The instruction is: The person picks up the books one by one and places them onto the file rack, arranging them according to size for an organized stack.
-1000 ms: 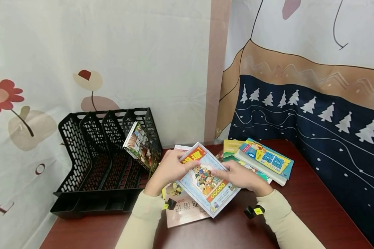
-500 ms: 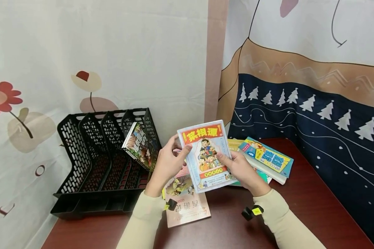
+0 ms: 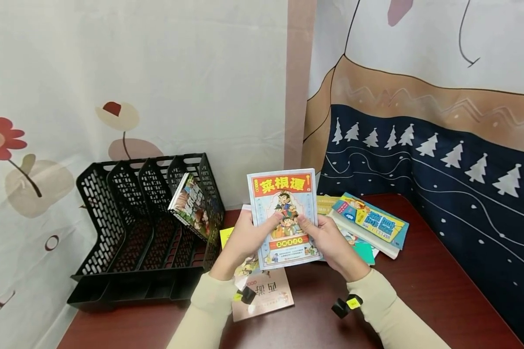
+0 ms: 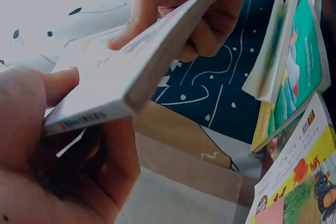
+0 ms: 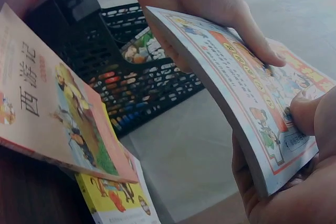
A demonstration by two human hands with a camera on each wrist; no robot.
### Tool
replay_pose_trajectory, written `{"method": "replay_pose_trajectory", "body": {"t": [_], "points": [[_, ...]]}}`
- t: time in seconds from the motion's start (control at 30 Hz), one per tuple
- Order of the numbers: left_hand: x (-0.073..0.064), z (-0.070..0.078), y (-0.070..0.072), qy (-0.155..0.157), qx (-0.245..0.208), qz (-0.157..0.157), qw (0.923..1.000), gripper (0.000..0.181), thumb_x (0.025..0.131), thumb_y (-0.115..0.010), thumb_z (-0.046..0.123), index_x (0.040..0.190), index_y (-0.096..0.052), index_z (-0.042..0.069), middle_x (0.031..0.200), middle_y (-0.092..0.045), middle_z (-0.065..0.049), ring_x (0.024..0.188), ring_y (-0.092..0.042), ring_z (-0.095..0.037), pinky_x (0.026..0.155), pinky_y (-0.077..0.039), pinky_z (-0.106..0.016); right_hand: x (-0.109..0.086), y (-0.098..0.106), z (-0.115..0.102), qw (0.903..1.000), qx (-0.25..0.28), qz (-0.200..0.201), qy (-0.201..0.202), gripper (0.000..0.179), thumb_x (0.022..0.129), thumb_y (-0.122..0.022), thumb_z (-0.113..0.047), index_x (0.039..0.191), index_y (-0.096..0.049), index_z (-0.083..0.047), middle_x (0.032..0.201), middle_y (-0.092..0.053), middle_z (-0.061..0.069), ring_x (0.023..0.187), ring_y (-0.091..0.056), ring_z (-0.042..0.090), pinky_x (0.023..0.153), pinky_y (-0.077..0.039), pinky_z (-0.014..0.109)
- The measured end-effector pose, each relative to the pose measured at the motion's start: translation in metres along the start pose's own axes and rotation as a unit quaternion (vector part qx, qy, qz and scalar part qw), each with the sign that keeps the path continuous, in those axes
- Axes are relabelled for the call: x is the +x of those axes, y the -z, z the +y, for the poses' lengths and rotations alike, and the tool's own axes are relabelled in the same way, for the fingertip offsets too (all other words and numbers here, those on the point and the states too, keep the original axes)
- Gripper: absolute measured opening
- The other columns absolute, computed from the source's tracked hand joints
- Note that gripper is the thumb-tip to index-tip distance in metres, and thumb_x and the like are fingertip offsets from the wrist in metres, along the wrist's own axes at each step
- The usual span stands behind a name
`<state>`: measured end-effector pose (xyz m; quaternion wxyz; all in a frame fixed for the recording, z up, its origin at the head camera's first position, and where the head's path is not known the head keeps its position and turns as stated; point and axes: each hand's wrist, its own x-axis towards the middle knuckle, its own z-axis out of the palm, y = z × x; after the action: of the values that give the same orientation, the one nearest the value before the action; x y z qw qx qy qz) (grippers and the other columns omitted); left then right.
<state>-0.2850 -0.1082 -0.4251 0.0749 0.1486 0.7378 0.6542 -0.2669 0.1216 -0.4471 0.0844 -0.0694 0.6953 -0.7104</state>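
A pale blue book [image 3: 266, 247] with a red and yellow title band is held up above the table, its front cover facing the head camera. My left hand [image 3: 249, 237] grips its left edge, thumb on the cover and fingers behind. On the opposite edge my right hand [image 3: 332, 242] grips it the same way, as the right wrist view also shows. Below the held book lies a pink book [image 3: 268, 295], partly covered by it and by the left hand. Another book with a yellow cover [image 5: 113, 198] sticks out from under the pink one.
At left stands a black file rack [image 3: 144, 232] with several slots; a dark picture-covered book [image 3: 192, 206] leans in its right-hand slot. A loose pile at right has a blue and yellow book [image 3: 373, 220] on top of a green one [image 3: 364, 252]. Fabric hangs behind the table.
The book has been lifted from over the pink book and turned from a slant to nearly upright. The left hand let its edge go partly, then gripped it again lower down.
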Motion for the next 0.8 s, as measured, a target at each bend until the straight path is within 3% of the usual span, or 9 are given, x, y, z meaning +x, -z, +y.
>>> {"method": "replay_pose_trajectory", "body": {"t": [0.23, 0.5, 0.8], "points": [[-0.003, 0.002, 0.002, -0.006, 0.015, 0.002, 0.9999, 0.035, 0.107, -0.075, 0.039, 0.131, -0.075, 0.013, 0.109, -0.085, -0.016, 0.086, -0.086, -0.03, 0.072, -0.07, -0.046, -0.001, -0.002, 0.001, 0.9996, -0.023, -0.012, 0.009, 0.051, 0.116, -0.056, -0.04, 0.147, -0.064, 0.001, 0.117, -0.084, 0.014, 0.092, -0.083, 0.015, 0.082, -0.068, 0.031], [-0.002, -0.003, 0.004, -0.004, 0.084, 0.022, 0.9962, 0.032, 0.107, -0.075, 0.042, 0.122, -0.079, 0.014, 0.099, -0.086, -0.012, 0.077, -0.085, -0.025, 0.066, -0.069, -0.041, 0.0, 0.002, 0.004, 0.9984, -0.049, -0.027, 0.003, 0.051, 0.114, -0.062, -0.045, 0.148, -0.067, -0.008, 0.12, -0.084, 0.015, 0.095, -0.085, 0.022, 0.082, -0.069, 0.033], [-0.004, 0.002, 0.011, 0.0, 0.052, -0.046, 0.9976, 0.033, 0.107, -0.075, 0.041, 0.127, -0.079, 0.014, 0.107, -0.086, -0.013, 0.084, -0.086, -0.03, 0.071, -0.069, -0.047, 0.005, 0.015, -0.001, 0.9974, -0.055, -0.037, -0.029, 0.055, 0.113, -0.063, -0.046, 0.151, -0.064, -0.006, 0.129, -0.08, 0.016, 0.103, -0.081, 0.02, 0.089, -0.067, 0.032]]}}
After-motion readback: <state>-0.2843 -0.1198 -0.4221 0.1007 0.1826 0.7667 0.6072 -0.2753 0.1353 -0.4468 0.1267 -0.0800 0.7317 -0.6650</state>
